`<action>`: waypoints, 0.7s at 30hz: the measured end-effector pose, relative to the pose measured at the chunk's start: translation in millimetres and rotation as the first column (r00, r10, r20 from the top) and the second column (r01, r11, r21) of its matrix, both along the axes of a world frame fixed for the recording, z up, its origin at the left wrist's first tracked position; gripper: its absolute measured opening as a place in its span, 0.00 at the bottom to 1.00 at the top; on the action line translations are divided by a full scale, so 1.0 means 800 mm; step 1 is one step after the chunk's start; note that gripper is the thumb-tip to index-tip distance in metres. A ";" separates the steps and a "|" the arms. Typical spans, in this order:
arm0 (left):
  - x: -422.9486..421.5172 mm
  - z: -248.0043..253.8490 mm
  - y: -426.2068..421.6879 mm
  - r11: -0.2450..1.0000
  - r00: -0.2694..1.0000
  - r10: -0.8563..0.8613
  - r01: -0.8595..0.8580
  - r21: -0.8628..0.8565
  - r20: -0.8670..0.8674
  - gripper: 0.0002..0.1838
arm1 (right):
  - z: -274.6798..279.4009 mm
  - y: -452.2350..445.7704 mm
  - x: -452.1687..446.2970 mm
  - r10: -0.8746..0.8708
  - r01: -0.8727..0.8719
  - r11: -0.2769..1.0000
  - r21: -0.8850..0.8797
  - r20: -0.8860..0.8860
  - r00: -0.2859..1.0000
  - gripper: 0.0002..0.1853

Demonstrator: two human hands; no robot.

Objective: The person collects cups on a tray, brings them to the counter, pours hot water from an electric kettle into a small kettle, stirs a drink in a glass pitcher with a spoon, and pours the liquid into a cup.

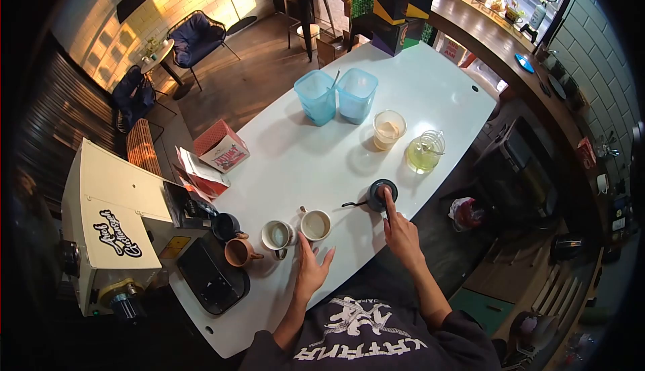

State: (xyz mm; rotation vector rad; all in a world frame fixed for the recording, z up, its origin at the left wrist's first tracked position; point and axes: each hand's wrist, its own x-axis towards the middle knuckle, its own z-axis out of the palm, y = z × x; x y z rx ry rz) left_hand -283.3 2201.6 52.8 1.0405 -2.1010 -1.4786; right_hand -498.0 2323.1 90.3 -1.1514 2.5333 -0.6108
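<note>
My left hand [312, 271] is open, its thumb apart from the fingers, and its fingertips reach the gap beside a pale mug [316, 226]. A second pale mug [276, 237] with liquid inside stands just left of those fingertips. Whether the fingers touch either mug, I cannot tell. My right hand [403, 237] has its index finger stretched onto the top of a small dark round container [381, 196]. A thin black handle [353, 204] sticks out to the container's left. Nothing is gripped in the right hand.
Two blue plastic containers [316, 99] stand farther back. A glass with beige contents [388, 131] and a glass pitcher with yellow-green liquid [423, 155] sit right. Left are a brown cup [236, 253], a dark cup [225, 226], a black tray [213, 277] and a cream machine [114, 237].
</note>
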 end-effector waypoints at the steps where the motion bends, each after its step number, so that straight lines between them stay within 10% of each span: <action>1: -0.003 -0.002 -0.001 1.000 1.000 0.021 -0.022 -0.021 -0.013 0.53 | -0.003 0.000 -0.003 0.015 -0.015 0.999 -0.035 0.013 1.000 0.47; 13: -0.061 0.012 -0.016 0.978 0.969 0.062 -0.012 -0.206 0.238 0.55 | -0.021 0.001 -0.066 -0.059 0.045 0.988 -0.150 -0.085 0.995 0.46; 21: -0.095 0.000 -0.031 0.962 0.972 0.129 -0.075 -0.264 0.194 0.54 | -0.018 -0.009 -0.086 -0.075 0.114 0.965 -0.235 0.167 0.983 0.44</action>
